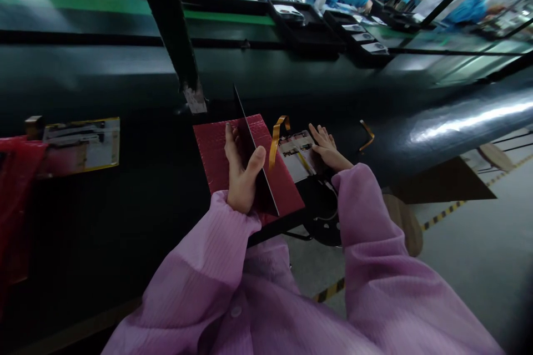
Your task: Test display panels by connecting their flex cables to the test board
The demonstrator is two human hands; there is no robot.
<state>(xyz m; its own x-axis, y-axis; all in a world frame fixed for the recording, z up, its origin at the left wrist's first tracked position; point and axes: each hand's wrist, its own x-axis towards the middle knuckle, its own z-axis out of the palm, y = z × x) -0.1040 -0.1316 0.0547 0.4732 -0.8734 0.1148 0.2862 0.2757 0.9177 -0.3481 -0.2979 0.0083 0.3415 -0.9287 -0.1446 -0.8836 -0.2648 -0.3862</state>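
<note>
My left hand [244,175] holds a thin dark panel [260,177] on edge, thumb on one side and fingers on the other, above a red bubble-wrap sheet [214,147]. An orange ribbon cable [275,141] rises beside the panel, at the sheet's right part. Just right of the sheet lies a flat device part [296,163] with circuitry and a pale lower area. My right hand [327,147] is at that part's right edge, its fingers spread and nothing visible gripped in them.
Another flat part [97,147] and red wrap [16,188] lie at the left. A dark post [166,22] stands ahead. A loose ribbon [366,136] is at the right. Beyond are black trays [306,30] and people in blue sleeves. Stools stand at the lower right.
</note>
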